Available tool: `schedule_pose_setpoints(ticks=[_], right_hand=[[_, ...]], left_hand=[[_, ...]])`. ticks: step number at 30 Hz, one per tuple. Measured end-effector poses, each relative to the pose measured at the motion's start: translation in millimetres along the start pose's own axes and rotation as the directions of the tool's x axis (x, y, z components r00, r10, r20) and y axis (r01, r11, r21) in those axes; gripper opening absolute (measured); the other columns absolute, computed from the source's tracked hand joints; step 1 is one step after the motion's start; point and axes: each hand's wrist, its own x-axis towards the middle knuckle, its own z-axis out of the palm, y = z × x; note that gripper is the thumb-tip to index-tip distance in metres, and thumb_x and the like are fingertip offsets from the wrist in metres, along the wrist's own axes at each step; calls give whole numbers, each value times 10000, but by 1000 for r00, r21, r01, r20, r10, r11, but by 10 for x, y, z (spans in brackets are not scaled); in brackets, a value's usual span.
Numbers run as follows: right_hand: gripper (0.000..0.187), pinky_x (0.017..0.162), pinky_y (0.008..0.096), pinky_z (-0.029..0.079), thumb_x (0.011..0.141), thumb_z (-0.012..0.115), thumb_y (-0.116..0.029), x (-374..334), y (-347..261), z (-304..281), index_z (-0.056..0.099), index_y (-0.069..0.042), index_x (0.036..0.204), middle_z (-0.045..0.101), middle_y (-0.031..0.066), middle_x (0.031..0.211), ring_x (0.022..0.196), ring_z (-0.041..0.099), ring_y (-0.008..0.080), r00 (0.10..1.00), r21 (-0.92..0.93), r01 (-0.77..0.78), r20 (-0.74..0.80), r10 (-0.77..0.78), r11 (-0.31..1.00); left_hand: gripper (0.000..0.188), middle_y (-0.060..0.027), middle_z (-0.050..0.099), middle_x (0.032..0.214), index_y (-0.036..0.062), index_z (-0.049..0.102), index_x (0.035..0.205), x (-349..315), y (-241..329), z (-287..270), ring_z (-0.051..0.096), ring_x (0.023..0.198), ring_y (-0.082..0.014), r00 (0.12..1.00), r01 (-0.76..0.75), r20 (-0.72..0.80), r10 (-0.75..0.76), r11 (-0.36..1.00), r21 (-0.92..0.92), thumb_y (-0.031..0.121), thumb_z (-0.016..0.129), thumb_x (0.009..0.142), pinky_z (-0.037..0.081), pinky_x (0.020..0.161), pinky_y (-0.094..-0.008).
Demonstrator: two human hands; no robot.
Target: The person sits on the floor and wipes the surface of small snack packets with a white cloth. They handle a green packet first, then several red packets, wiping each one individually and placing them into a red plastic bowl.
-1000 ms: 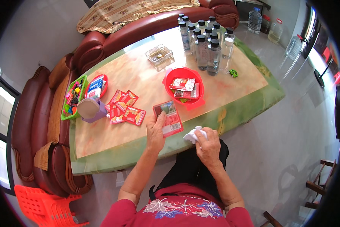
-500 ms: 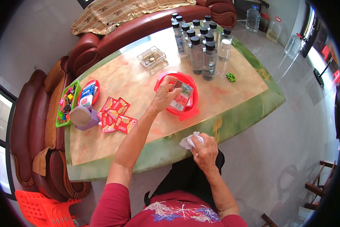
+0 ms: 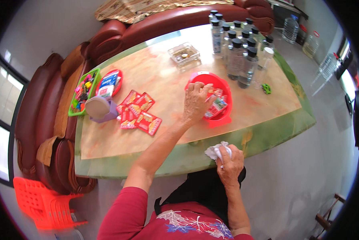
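Observation:
My left hand (image 3: 197,102) is over the left rim of a red plastic basin (image 3: 224,121). Its fingers are bent, thumb and forefinger apart, with nothing visible between them; part of the rim is hidden beneath. Inside the basin lie small red packets (image 3: 216,107), one with a green and clear part. At the table's near edge my right hand (image 3: 230,164) is closed round a crumpled white cloth (image 3: 219,152), whose loose end sticks out to the left.
Several clear bottles with black caps (image 3: 243,64) stand behind the basin, beside a green toy car (image 3: 266,88). Red sachets (image 3: 139,110), a purple container (image 3: 103,110), a green basket (image 3: 83,92) of small toys and a clear dish (image 3: 184,54) share the table (image 3: 163,166).
My left hand has let go of a red packet, which lies in the basin, and drawn back to the left rim. My right hand still holds the cloth. The whole view has shifted.

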Motion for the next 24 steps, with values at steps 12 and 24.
schedule_pose_setpoints(ticks=[12,24], right_hand=[[438,758,423,464,647,730,-23,-11,-6,18,654,-118,1068,559,110,1073,894,550,321,1000,-55,7,-12,-7,998],[399,796,430,472,686,706,-25,-4,-26,53,652,-105,1073,560,130,1064,927,559,340,995,94,-69,-59,75,993]], left_hand=[[655,-164,441,1327,45,467,1340,-1378,-449,-1009,406,1230,-338,897,405,21,-441,841,360,342,719,813,335,1011,-480],[609,-156,474,1324,74,540,1286,-2155,689,-1332,428,1263,-349,970,143,211,-118,984,-108,194,783,740,377,1034,-459]])
